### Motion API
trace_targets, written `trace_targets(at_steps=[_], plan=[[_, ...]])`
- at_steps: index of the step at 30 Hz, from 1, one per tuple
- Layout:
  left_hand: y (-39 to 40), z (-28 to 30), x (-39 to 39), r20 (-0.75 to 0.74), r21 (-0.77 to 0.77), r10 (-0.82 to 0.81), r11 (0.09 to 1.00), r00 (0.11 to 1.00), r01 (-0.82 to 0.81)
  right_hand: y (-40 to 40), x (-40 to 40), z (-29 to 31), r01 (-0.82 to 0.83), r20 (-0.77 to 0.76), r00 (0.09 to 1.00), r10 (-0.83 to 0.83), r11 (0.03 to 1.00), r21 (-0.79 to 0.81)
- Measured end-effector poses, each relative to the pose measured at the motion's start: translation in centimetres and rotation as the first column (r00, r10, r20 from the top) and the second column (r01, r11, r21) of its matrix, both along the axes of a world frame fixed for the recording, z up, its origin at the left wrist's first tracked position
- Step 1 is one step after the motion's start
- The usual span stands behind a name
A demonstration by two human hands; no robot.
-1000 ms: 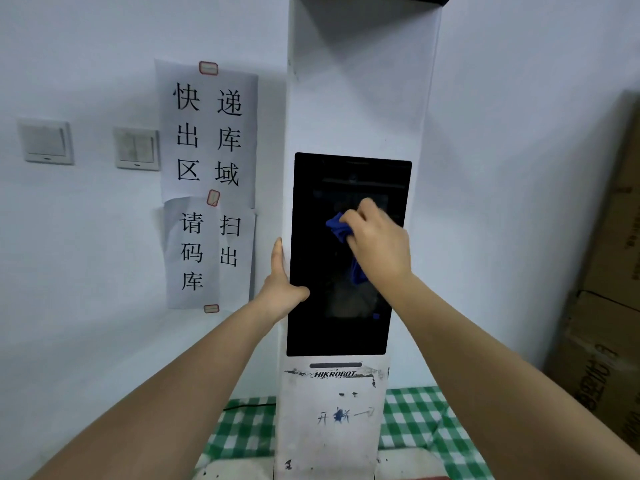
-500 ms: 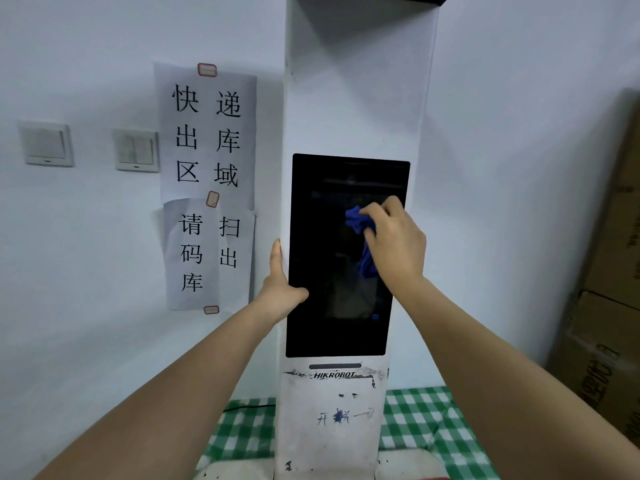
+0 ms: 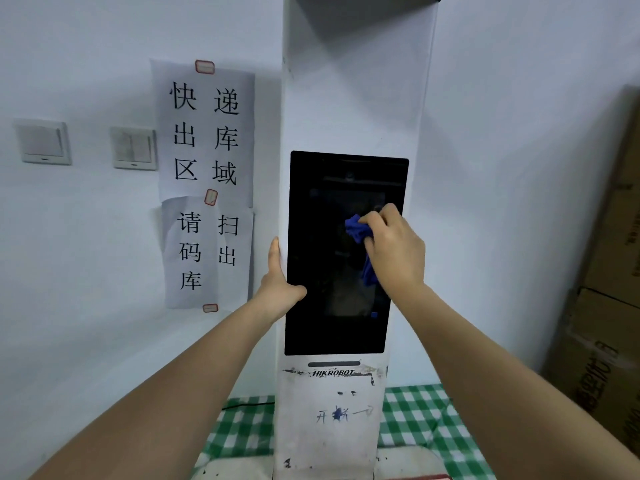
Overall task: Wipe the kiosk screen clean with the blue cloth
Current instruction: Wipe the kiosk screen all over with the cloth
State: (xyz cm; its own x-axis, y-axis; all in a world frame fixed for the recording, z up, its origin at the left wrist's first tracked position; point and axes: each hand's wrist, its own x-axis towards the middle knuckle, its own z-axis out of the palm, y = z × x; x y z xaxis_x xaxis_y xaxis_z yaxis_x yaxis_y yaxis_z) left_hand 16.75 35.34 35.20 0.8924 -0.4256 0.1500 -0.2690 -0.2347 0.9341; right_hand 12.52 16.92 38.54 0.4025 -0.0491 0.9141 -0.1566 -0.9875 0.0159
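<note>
A tall white kiosk (image 3: 356,98) stands against the wall, with a dark upright screen (image 3: 318,258) in its middle. My right hand (image 3: 394,251) presses a crumpled blue cloth (image 3: 358,230) against the right half of the screen; part of the cloth hangs below my palm. My left hand (image 3: 277,285) grips the kiosk's left edge beside the screen, thumb on the glass and fingers along the side.
Two paper notices (image 3: 206,181) with Chinese characters are taped to the wall left of the kiosk, beyond them two light switches (image 3: 133,147). Cardboard boxes (image 3: 609,289) are stacked at the right. A green checked cloth (image 3: 426,420) covers the surface under the kiosk.
My right hand swept the blue cloth from the screen's middle toward its right side. The left hand has stayed on the kiosk's left edge.
</note>
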Motion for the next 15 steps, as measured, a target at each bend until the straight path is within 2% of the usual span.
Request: trace_targets(at_steps=[2,5,8,9,12,13,15], plan=[[0.0,0.0,0.0,0.000,-0.007,0.009,1.000,1.000,-0.009,0.7,0.1,-1.6,-0.023,-0.019,1.000,0.023,1.000,-0.004],[0.1,0.1,0.0,-0.003,-0.010,0.014,1.000,1.000,-0.014,0.8,0.2,-3.3,-0.041,-0.107,0.994,0.030,0.994,-0.100],[0.1,0.1,0.0,-0.014,-0.016,0.004,1.000,1.000,-0.004,0.1,-0.2,-2.4,-0.055,-0.162,0.986,0.026,0.982,-0.181],[0.1,0.0,-0.1,-0.008,-0.012,0.000,1.000,1.000,0.000,-0.2,-0.3,-1.5,-0.047,-0.135,0.990,0.028,0.989,-0.139],[0.0,-0.1,-0.1,0.002,-0.012,-0.005,1.000,1.000,0.005,-0.9,-0.6,1.4,0.009,-0.002,1.000,-0.009,0.992,0.127],[0.0,0.0,-0.1,0.007,-0.013,-0.003,1.000,1.000,0.003,-1.1,-0.5,1.8,0.012,0.028,0.999,-0.017,0.987,0.162],[-0.1,0.0,-0.3,0.006,-0.015,0.000,1.000,1.000,0.000,-0.7,-0.5,1.2,0.009,0.023,1.000,-0.012,0.995,0.101]])
